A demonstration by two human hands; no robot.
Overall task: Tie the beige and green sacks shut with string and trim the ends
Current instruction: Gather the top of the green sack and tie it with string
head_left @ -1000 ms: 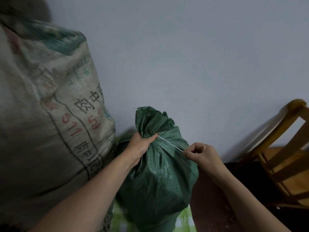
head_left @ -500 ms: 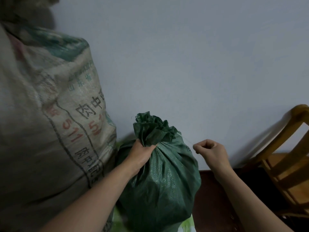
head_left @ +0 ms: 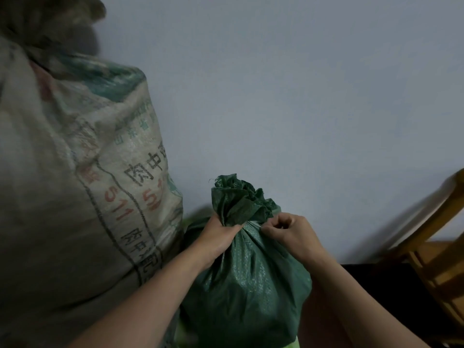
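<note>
green sack (head_left: 247,280) stands at the wall, just beside the big beige sack (head_left: 75,197) whose top is blurred | left hand (head_left: 219,236) wrapped around its gathered neck | right hand (head_left: 288,233) curled at the neck, fingertips pinched; string too thin to see | wooden chair (head_left: 437,249) cut off at right

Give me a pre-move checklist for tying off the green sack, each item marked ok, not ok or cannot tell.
1. Neck of the green sack bunched tight: ok, the left hand grips it.
2. Right hand at the neck: ok, closed fist against it.
3. String in the right hand: cannot tell, too thin to see.
4. Knot finished: cannot tell.
5. Beige sack clear of the hands: ok, beside the left forearm.
6. Cutting tool ready: not ok, none in view.
</note>
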